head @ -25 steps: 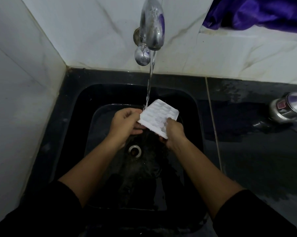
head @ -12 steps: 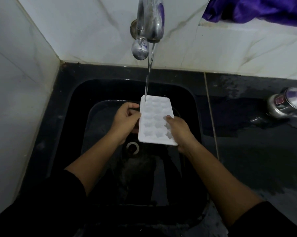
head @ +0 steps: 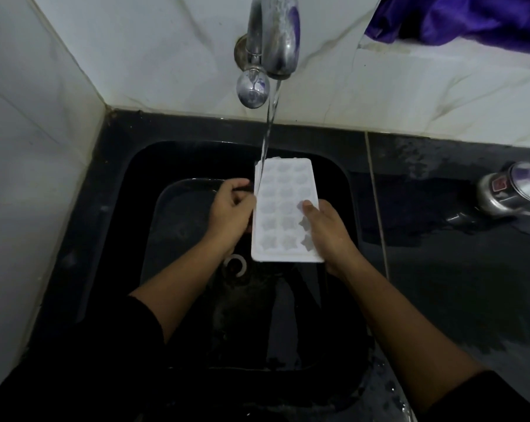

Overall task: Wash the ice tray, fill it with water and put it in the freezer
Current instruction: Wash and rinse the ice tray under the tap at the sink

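Two bare hands hold a white ice tray over a black sink. The left hand (head: 231, 208) curls around the ice tray's (head: 283, 208) left long edge, fingers bent. The right hand (head: 324, 229) grips the right long edge near the close end, with its thumb (head: 307, 205) laid on top across a cell. The tray is roughly level, star-shaped cells facing up, its far end pointing at the wall.

A thin stream of water (head: 268, 132) falls from the tap (head: 275, 35) and lands on the tray's far left corner. The work looks to be at the end of rinsing or the start of filling. Few cells seem to hold water, though this is hard to tell. Next, the tray likely needs sliding under the stream, cell by cell, and keeping flat so nothing spills.

The sink (head: 141, 208) walls surround the tray with room on every side. The drain (head: 234, 264) sits below, near the left wrist. The tap hangs above the far end, so lifting straight up there would meet it. To the right lies a wet dark counter (head: 440, 269), with a metal container (head: 513, 190) on its side, well apart from the tray. A white tiled wall (head: 29, 178) closes off the left.
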The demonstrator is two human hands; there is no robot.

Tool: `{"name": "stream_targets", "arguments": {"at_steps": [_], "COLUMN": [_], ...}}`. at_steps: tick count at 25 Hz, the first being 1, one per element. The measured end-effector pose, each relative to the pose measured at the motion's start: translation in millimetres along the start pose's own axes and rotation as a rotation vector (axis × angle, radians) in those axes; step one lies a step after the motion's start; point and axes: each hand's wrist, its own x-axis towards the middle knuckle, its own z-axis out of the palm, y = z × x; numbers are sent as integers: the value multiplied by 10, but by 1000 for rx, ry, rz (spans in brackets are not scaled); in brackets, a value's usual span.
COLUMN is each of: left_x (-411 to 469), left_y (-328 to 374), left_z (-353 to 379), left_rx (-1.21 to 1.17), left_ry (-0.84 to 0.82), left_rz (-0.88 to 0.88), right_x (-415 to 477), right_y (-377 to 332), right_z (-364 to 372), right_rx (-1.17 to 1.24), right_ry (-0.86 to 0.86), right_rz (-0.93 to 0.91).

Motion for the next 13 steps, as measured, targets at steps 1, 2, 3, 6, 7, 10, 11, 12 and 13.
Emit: {"name": "stream_targets", "arguments": {"at_steps": [1, 2, 3, 6, 7, 10, 11, 12, 13], "left_x": [54, 127, 193, 288, 310, 293, 289, 273, 258], "left_y": [-9, 18, 74, 226, 246, 232, 226, 240, 265], "left_z": [-16, -43, -70, -98, -117, -302, -382, -452, -501], "left_rx": [-18, -24, -22, -76, -96, -90, -81, -61, -33], "left_ry": [56, 116, 150, 105, 50, -136, -160, -168, -154], "left_rz": [-11, -22, -29, -95, -118, -80, -59, -44, -43], "right_x": [-35, -89, -157, -293, -313, -269, -242, -203, -158], "right_y": [-6, 16, 50, 153, 174, 219, 205, 189, 161], "right_z": [2, 4, 1, -51, -62, -130, -152, -171, -180], "right_rx": [-51, -98, -120, -98, -104, -177, -222, -296, -390], "right_ry": [-30, -66, -104, -179, -203, -280, -301, -317, -332], "right_rz": [-31, -54, -70, -81, -78, -112, -137, -169, -205]}}
